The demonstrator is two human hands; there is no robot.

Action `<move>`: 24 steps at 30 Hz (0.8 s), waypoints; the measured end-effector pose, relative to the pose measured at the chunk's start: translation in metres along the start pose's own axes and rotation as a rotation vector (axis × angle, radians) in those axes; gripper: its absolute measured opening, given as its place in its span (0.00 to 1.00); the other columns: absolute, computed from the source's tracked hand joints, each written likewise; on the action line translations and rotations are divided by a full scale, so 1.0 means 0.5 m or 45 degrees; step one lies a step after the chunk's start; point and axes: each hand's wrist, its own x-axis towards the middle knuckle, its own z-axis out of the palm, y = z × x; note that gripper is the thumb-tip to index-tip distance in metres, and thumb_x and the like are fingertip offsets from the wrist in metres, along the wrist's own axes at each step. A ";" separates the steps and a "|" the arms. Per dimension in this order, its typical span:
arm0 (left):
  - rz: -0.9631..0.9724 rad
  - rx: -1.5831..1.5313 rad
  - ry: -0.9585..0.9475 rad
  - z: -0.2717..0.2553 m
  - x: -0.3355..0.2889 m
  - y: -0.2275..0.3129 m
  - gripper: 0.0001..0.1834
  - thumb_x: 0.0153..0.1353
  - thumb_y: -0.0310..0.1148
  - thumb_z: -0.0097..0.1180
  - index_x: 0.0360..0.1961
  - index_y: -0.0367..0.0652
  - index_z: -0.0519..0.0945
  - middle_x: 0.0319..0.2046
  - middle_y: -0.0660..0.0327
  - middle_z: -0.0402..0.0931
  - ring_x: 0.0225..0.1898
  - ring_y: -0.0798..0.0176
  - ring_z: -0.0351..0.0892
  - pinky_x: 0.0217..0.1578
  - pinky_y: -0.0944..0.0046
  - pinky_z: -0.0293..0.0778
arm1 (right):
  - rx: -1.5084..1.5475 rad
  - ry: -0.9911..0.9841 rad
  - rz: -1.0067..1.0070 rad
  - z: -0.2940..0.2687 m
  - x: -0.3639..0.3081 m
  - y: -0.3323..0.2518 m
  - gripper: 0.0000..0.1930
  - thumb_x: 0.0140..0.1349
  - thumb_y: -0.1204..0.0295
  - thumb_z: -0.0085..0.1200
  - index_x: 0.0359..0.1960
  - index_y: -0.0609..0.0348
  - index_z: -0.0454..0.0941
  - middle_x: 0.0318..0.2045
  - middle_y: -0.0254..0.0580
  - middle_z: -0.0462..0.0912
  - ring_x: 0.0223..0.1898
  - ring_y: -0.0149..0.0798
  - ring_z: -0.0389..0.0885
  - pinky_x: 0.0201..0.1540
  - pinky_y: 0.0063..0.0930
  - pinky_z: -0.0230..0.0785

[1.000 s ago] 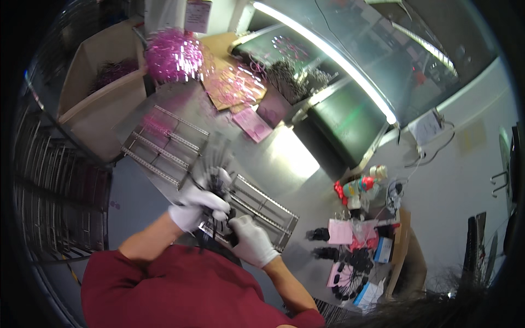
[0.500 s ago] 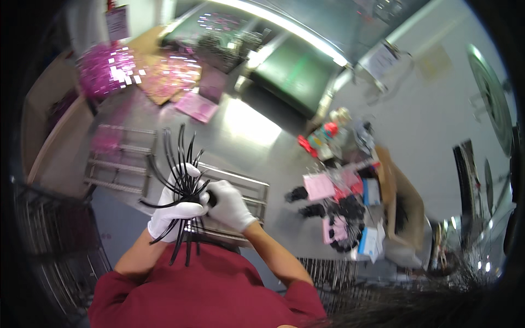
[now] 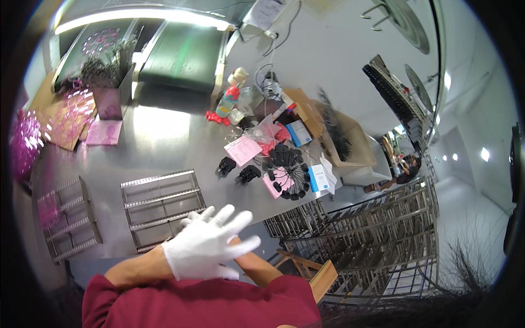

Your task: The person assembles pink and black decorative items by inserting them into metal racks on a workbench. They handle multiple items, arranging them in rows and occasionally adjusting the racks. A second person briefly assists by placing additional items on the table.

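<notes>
My left hand point(image 3: 210, 245), in a white glove, reaches across to the right in front of my body. Its fingers are spread and nothing is held in them. It crosses over my right forearm and covers most of my right hand; only some white-gloved fingers point(image 3: 191, 218) show past it. Whether the right hand holds anything is hidden. Just beyond the hands, a metal slotted rack point(image 3: 162, 205) lies on the steel table point(image 3: 164, 156). Small black bundles point(image 3: 249, 175) sit to the right, near a ring of black cable-like strands with thick ends point(image 3: 295, 158).
A second metal rack point(image 3: 70, 218) lies at the left. Pink cards point(image 3: 242, 150), bottles point(image 3: 227, 101) and blue-white packets point(image 3: 298, 133) crowd the table's right. Beyond are a bin point(image 3: 355, 139), a green conveyor belt point(image 3: 183, 57) and shiny pink tinsel point(image 3: 26, 136). Metal racks point(image 3: 361, 235) stand at the lower right.
The view has swung right. The bundle of black strands held in my hands before no longer shows. My left hand has opened and crossed over the right one.
</notes>
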 end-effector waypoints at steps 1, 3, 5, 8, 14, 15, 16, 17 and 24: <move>-0.129 -0.020 -0.042 0.008 -0.007 -0.008 0.31 0.54 0.41 0.76 0.59 0.44 0.83 0.62 0.43 0.73 0.62 0.36 0.75 0.58 0.45 0.77 | -0.161 0.057 -0.090 -0.016 0.000 -0.050 0.25 0.60 0.63 0.69 0.58 0.57 0.80 0.46 0.45 0.84 0.51 0.51 0.85 0.57 0.42 0.77; -0.379 -0.232 0.525 0.083 -0.100 -0.092 0.34 0.51 0.27 0.72 0.63 0.42 0.80 0.60 0.47 0.75 0.59 0.42 0.80 0.58 0.49 0.79 | -0.492 0.202 -0.249 -0.034 -0.009 -0.158 0.28 0.57 0.65 0.72 0.59 0.57 0.79 0.46 0.46 0.84 0.52 0.53 0.83 0.59 0.44 0.75; -0.676 -0.980 0.662 0.103 -0.168 -0.123 0.38 0.50 0.22 0.72 0.65 0.43 0.78 0.61 0.52 0.76 0.60 0.51 0.80 0.59 0.54 0.79 | -0.509 0.354 -0.637 -0.014 0.003 -0.246 0.30 0.49 0.72 0.76 0.56 0.55 0.80 0.45 0.46 0.84 0.52 0.55 0.83 0.58 0.51 0.75; -0.933 -2.139 0.408 0.131 -0.280 -0.153 0.35 0.47 0.18 0.74 0.60 0.45 0.83 0.54 0.59 0.81 0.58 0.64 0.81 0.58 0.60 0.80 | -0.418 0.074 -0.838 0.034 0.036 -0.271 0.36 0.48 0.74 0.76 0.62 0.55 0.75 0.56 0.46 0.80 0.62 0.54 0.78 0.63 0.49 0.72; -0.604 -0.475 0.808 0.118 -0.328 -0.144 0.26 0.46 0.27 0.79 0.50 0.43 0.88 0.49 0.54 0.86 0.58 0.54 0.83 0.64 0.52 0.77 | 0.833 -0.327 0.173 0.069 0.021 -0.295 0.54 0.52 0.73 0.76 0.80 0.60 0.56 0.72 0.45 0.68 0.74 0.42 0.69 0.73 0.38 0.66; -0.340 0.031 0.755 0.115 -0.319 -0.147 0.29 0.43 0.28 0.80 0.51 0.46 0.88 0.54 0.50 0.83 0.65 0.46 0.79 0.69 0.46 0.73 | 0.977 -0.383 0.359 0.074 0.024 -0.285 0.54 0.53 0.72 0.77 0.80 0.62 0.56 0.72 0.44 0.68 0.73 0.42 0.68 0.73 0.38 0.66; -0.390 0.090 0.789 0.129 -0.320 -0.148 0.32 0.41 0.29 0.81 0.53 0.48 0.87 0.61 0.47 0.76 0.69 0.40 0.72 0.71 0.42 0.68 | 0.918 -0.350 0.505 0.084 0.024 -0.271 0.50 0.52 0.72 0.78 0.77 0.64 0.63 0.70 0.46 0.71 0.71 0.42 0.72 0.73 0.36 0.67; -0.442 0.159 0.815 0.148 -0.327 -0.159 0.36 0.39 0.30 0.82 0.55 0.50 0.86 0.67 0.43 0.70 0.74 0.34 0.64 0.74 0.37 0.64 | 0.461 -0.263 0.273 0.089 0.035 -0.249 0.41 0.53 0.71 0.77 0.70 0.65 0.73 0.64 0.47 0.79 0.69 0.41 0.76 0.71 0.37 0.69; -0.782 -2.175 1.373 0.206 -0.371 -0.181 0.56 0.51 0.12 0.72 0.81 0.39 0.58 0.59 0.58 0.78 0.59 0.65 0.80 0.58 0.60 0.80 | -0.604 -0.818 -0.622 0.083 0.188 -0.291 0.44 0.43 0.65 0.81 0.65 0.61 0.76 0.61 0.53 0.80 0.70 0.61 0.71 0.69 0.52 0.69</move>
